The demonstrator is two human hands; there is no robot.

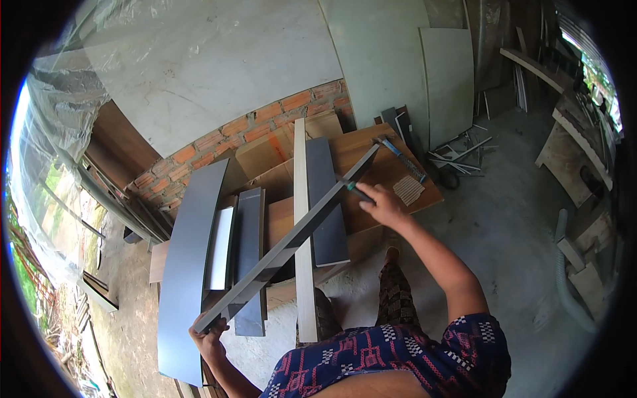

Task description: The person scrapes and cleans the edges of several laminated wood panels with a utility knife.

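Observation:
My left hand (211,339) is closed around the near end of a long dark grey strip (285,247). The strip slants up and to the right across several panels. Closed on a small hand tool with a dark and green handle (358,191), my right hand (385,207) is near the strip's far end. The tool's thin tip lies at the strip; its exact kind is hard to make out. Under the strip run a pale narrow board (302,278) and a dark grey panel (325,232).
A blue-handled hammer (403,160) and a ridged tan piece (408,190) lie on a brown wooden board (358,147). To the left is a large grey panel (189,265). Thin metal offcuts (464,156) litter the floor; a grey hose (564,278) lies at right.

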